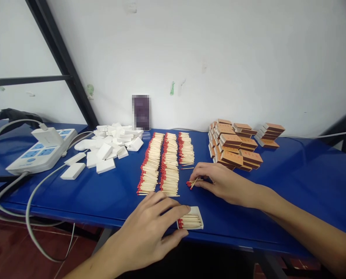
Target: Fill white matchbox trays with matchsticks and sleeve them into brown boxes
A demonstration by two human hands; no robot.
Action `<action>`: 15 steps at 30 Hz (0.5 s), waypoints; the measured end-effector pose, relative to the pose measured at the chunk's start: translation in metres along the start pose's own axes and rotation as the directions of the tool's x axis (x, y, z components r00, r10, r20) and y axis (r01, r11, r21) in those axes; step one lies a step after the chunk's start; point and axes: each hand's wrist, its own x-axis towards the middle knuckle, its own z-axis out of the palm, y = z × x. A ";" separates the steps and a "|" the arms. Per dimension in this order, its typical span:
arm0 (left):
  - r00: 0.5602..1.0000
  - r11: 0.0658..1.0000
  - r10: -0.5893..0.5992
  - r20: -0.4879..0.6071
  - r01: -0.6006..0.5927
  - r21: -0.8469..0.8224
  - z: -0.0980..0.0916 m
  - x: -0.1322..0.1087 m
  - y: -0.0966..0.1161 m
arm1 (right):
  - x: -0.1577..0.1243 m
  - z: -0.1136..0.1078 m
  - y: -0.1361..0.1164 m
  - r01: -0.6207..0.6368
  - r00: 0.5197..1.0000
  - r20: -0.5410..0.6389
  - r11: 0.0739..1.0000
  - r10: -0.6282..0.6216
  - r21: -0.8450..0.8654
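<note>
Near the front edge of the blue table, my left hand (pixel 154 224) grips a small white matchbox tray (pixel 196 211) at its left end, thumb and fingers on opposite sides. Red-headed matches (pixel 190 221) lie side by side in the tray. My right hand (pixel 219 180) pinches a small bunch of matches (pixel 194 183) just above the table, behind the tray; their red heads point left. Farther back, loose matches form three long rows: a left row (pixel 150 164), a middle row (pixel 170 164) and a shorter right row (pixel 186 149). One stray match (pixel 187 168) lies below the right row.
Behind my right hand stand stacks of orange-brown matchbox sleeves (pixel 231 145). A heap of white trays (pixel 110 145) lies back left. Farther left sits a white power strip (pixel 40 155) with a plugged-in adapter and looping cables. A blurred dark rectangle (pixel 142 112) leans on the wall.
</note>
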 end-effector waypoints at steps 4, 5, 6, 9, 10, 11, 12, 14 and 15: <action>1.000 1.000 0.003 -0.005 -0.003 0.000 0.000 0.000 0.001 | -0.001 0.002 0.000 -0.006 0.999 -0.032 1.000 0.006 -0.017; 1.000 1.000 0.004 -0.005 -0.004 0.000 0.000 0.000 0.001 | -0.002 0.002 -0.001 -0.003 1.000 -0.031 1.000 0.002 -0.023; 1.000 1.000 0.006 -0.006 -0.006 0.000 0.000 0.000 0.001 | -0.002 0.002 -0.001 0.003 1.000 -0.027 1.000 -0.004 -0.029; 1.000 1.000 0.008 -0.017 -0.008 0.004 0.001 0.000 0.001 | -0.001 0.002 -0.001 0.023 1.000 -0.014 0.998 -0.024 -0.050; 1.000 1.000 0.011 -0.021 -0.011 0.007 0.001 0.001 0.001 | -0.001 0.002 -0.001 0.032 0.999 -0.016 0.998 -0.033 -0.057; 1.000 1.000 0.016 -0.024 -0.016 0.013 0.001 0.001 0.000 | -0.001 0.003 0.000 0.044 0.999 -0.021 0.997 -0.045 -0.065; 0.999 0.999 0.026 -0.028 -0.025 0.023 0.002 0.001 0.000 | -0.002 0.004 0.001 0.058 0.998 -0.027 0.995 -0.060 -0.076; 0.998 0.997 0.053 -0.038 -0.051 0.051 0.002 0.003 0.000 | -0.002 0.007 0.003 0.082 0.995 -0.041 0.991 -0.086 -0.105; 0.997 0.996 0.067 -0.041 -0.064 0.063 0.003 0.004 0.000 | -0.003 0.008 0.004 0.088 0.994 -0.049 0.989 -0.095 -0.123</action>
